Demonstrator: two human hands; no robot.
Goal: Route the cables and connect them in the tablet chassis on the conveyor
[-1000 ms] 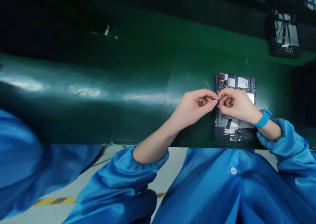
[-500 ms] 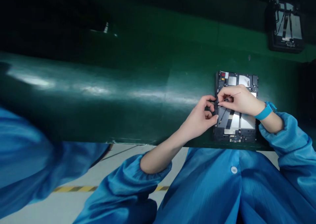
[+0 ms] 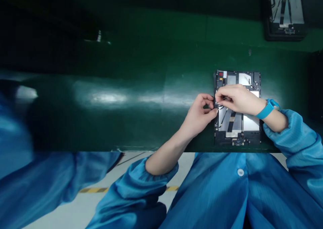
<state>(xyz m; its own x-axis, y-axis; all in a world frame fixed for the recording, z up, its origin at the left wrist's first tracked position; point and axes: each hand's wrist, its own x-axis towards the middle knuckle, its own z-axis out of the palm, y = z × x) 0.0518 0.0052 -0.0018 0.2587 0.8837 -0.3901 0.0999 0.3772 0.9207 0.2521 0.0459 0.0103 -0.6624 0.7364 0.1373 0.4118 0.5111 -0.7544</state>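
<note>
An opened tablet (image 3: pixel 237 128), back cover off with circuit boards and silver plates showing, lies on the green belt (image 3: pixel 151 87) near its front edge. My left hand (image 3: pixel 200 116) rests curled against the tablet's left edge, fingertips pinched at the frame. My right hand (image 3: pixel 236 99) lies over the tablet's upper left part, fingers pinched on a thin wire or strip too small to name. A blue wrist strap (image 3: pixel 266 109) circles my right wrist.
A second opened device (image 3: pixel 285 17) sits farther along the belt at the upper right. A blue-sleeved arm of another person (image 3: pixel 37 182) fills the lower left. Pale floor with a yellow-black stripe (image 3: pixel 98 190) shows below the belt's edge.
My hands came apart from pinching together above the tablet; the left dropped to the tablet's left edge and the right settled over its upper left part. The view shifted slightly.
</note>
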